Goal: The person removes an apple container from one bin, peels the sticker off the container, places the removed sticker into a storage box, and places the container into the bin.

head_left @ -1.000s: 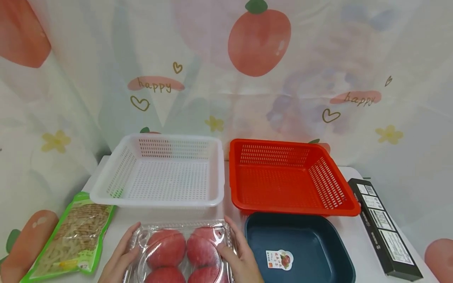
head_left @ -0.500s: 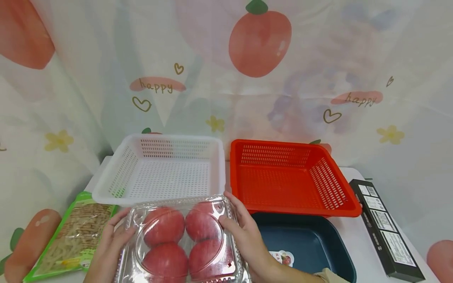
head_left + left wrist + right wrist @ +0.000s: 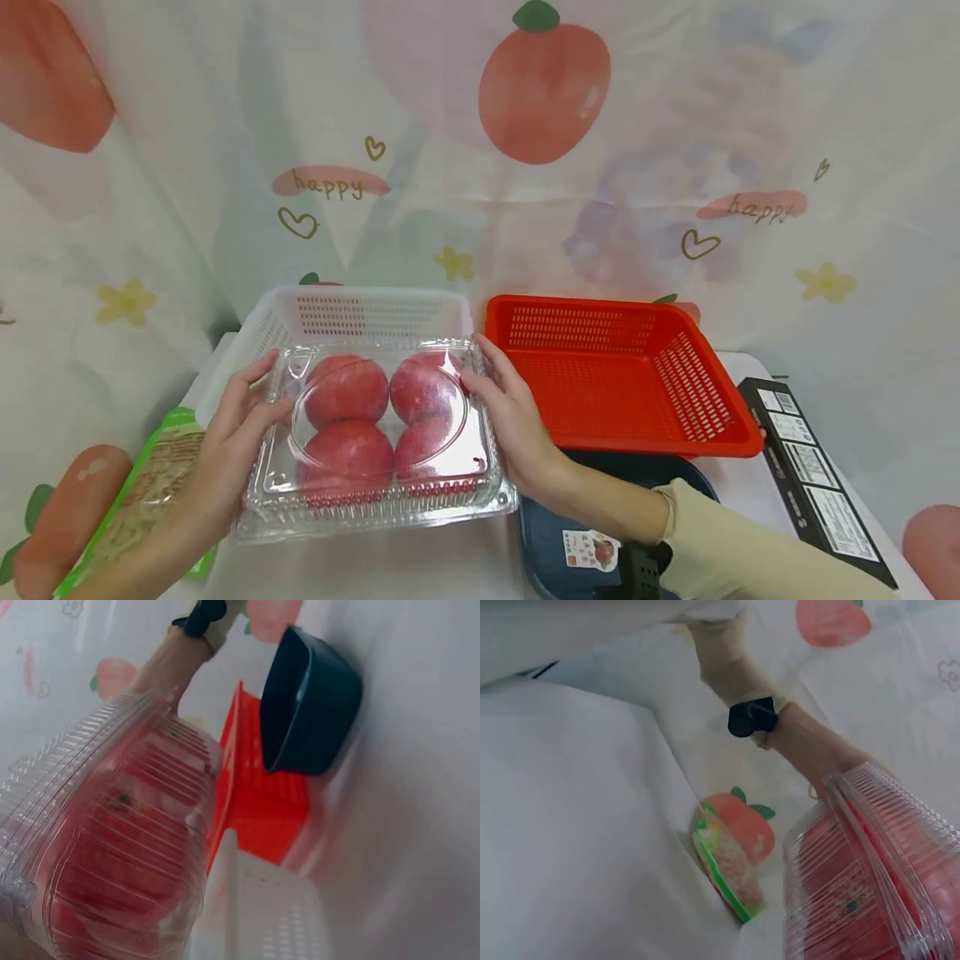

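Note:
A clear plastic clamshell box holds several round red fruits. It is off the table, tilted, in front of and partly over the white basket in the head view. My left hand grips its left side, thumb on the lid. On the opposite side my right hand grips the box, thumb over the lid's edge. Both wrist views show the ribbed underside of the clamshell box close up, with fruit against the plastic. The fingers beneath the box are hidden.
To the right of the white basket stands a red basket. A dark blue tub is in front of it, partly behind my right forearm. A green-edged food bag lies at left, and a long black box at the right table edge.
Both hands have raised the clamshell box and carried it forward, from the near table edge to the white basket, which it now partly covers. The baskets and tub have stayed put.

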Demonstrator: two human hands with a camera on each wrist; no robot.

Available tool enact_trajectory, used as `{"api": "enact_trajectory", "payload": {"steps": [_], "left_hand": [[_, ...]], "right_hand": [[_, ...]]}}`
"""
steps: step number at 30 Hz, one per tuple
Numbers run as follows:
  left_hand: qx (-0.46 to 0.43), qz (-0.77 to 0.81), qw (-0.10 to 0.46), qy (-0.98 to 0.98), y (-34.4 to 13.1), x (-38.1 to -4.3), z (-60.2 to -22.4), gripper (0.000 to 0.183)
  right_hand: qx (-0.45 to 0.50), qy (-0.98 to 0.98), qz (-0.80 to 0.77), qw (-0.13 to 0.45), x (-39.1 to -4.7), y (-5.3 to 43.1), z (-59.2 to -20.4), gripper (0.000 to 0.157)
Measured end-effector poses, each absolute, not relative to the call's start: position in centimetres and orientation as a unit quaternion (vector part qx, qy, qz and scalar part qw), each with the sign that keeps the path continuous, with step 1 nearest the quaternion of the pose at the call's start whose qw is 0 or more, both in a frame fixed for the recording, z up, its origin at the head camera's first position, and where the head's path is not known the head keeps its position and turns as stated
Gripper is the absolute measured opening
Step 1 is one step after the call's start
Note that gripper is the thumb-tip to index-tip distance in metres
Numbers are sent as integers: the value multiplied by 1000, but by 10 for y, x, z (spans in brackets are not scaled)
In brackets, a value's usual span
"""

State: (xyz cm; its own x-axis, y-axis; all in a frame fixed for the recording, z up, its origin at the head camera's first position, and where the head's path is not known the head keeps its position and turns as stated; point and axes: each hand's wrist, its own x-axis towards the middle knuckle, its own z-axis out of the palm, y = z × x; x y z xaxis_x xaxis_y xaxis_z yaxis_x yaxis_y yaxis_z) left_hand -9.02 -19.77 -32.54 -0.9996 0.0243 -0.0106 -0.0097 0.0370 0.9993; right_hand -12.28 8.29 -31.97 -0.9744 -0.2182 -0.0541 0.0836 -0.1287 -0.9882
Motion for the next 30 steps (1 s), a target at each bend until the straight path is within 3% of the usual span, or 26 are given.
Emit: {"api": "enact_trajectory", "payload": {"steps": [13, 25, 30], "left_hand": [[-25, 643, 79, 761, -223, -146, -307, 68], [-4, 602, 64, 796, -245, -207, -309, 71], [-7, 591, 88, 802, -250, -233, -315, 68]], "right_hand": [[4, 643, -762, 78, -178, 52, -314, 57], [31, 664, -744, 67, -244, 22, -323, 56], [35, 654, -752, 75, -264, 14, -337, 60]]}}
